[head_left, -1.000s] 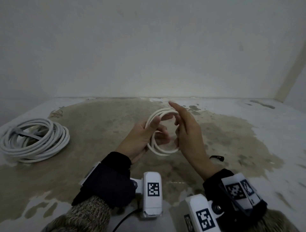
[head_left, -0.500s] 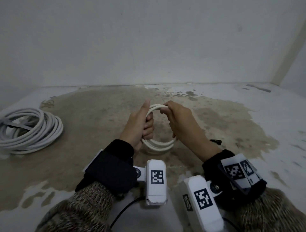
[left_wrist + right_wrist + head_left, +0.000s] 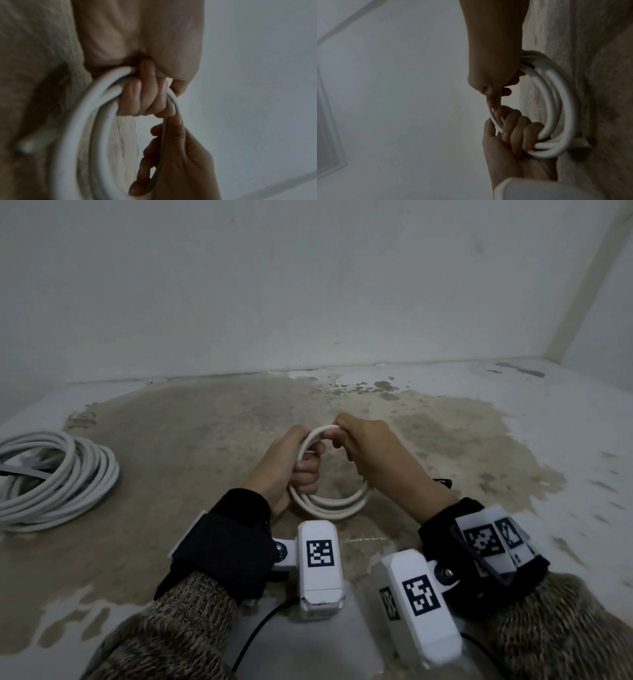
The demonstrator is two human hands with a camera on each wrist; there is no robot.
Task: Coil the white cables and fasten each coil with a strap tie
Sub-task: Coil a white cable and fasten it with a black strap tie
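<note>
Nearest the camera, two knitted sleeves [image 3: 178,631] with dark cuffs are seen, each wrist carrying a white camera housing [image 3: 320,566] marked with a black-and-white code. Just beyond them, a small white cable coil [image 3: 330,503] of several loops is held upright between both hands above the stained floor [image 3: 171,440]. The left side of the coil is gripped by the left hand [image 3: 286,465], its fingers [image 3: 137,97] curled fully round the bundled strands. The upper part of the coil is gripped by the right hand [image 3: 373,446], with the fingers [image 3: 518,129] wrapped over the strands and the thumb pressed against them; both hands are thus closed on the cable, and their fingertips nearly meet at the top. A small dark object [image 3: 443,482], partly hidden behind the right wrist, lies on the floor; what it is cannot be told. Farther off to the left, a larger white coil [image 3: 61,477] is laid flat on the floor, crossed by a grey strap [image 3: 30,474]. Behind everything a pale wall [image 3: 308,285] is seen.
</note>
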